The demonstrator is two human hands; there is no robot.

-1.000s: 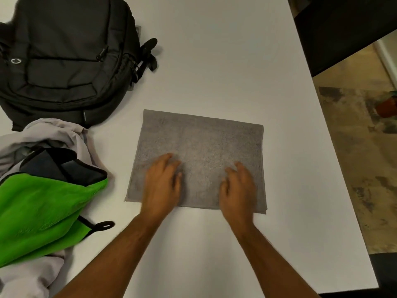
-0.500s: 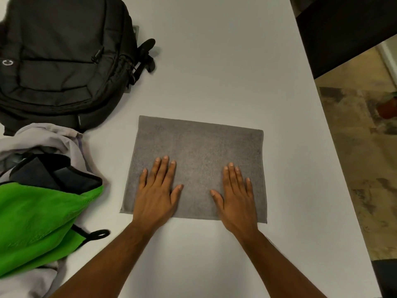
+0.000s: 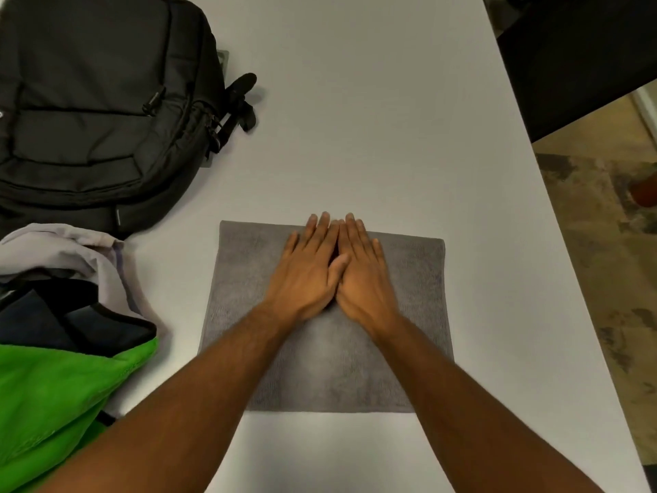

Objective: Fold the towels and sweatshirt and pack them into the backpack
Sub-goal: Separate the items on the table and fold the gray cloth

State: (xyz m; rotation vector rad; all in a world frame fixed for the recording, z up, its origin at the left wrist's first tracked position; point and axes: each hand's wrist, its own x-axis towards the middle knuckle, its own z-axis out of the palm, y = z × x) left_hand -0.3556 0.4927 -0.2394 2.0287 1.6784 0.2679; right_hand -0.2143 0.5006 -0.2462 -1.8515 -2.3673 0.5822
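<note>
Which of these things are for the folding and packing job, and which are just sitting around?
For the job:
- grey towel, flat under both hands
- green towel, in the pile at the left
- light grey sweatshirt, in the same pile
- black backpack, closed as far as shows

Just lying about:
- dark cloth in the pile, purpose unclear
- white table
- reddish object on the floor

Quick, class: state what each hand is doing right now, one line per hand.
Left hand: open, flat on the gray towel, holding nothing.
Right hand: open, flat on the towel, holding nothing.
</note>
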